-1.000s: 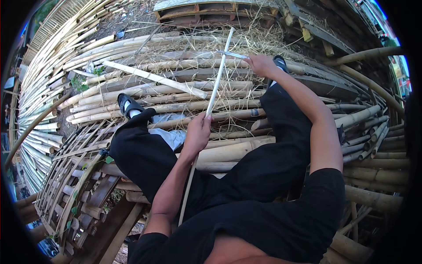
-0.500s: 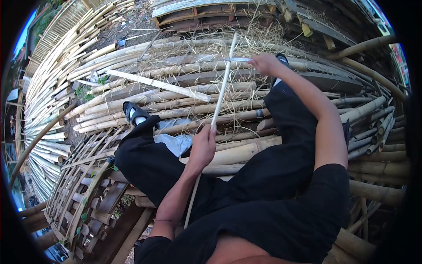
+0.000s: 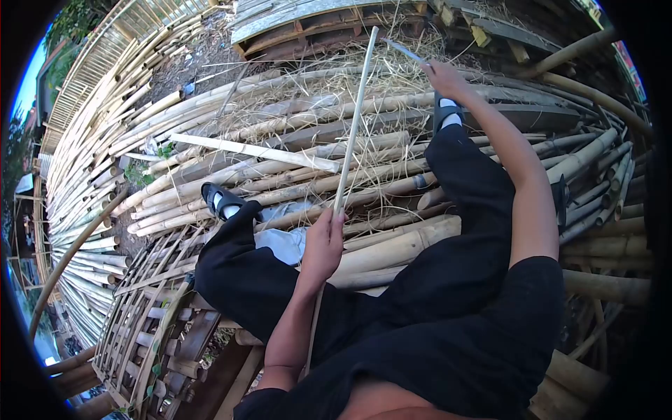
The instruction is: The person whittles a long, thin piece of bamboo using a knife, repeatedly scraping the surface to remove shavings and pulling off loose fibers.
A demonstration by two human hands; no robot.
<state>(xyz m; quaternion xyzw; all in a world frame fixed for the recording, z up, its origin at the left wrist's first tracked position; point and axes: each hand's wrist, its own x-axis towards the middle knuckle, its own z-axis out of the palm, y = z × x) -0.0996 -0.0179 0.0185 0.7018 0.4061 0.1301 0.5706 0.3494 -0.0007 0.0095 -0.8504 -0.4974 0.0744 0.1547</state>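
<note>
A long, thin bamboo strip (image 3: 355, 126) slants upward from my lap, and my left hand (image 3: 323, 245) is closed round its lower part. My right hand (image 3: 446, 78) grips a knife, its handle hidden in the fingers. The knife blade (image 3: 404, 51) points up and left, a little to the right of the strip's far tip and apart from it. Pale shavings (image 3: 392, 84) lie beneath the blade and over the poles.
Bamboo poles (image 3: 280, 183) lie across the ground between my feet. A flat split piece (image 3: 255, 150) rests on them at the left. Wooden pallets (image 3: 329, 21) stand at the far side. A slatted bamboo frame (image 3: 150, 329) is at the lower left.
My right hand has moved up and away with the knife, whose blade crossed the strip before and is now clear of it. The view has shifted slightly.
</note>
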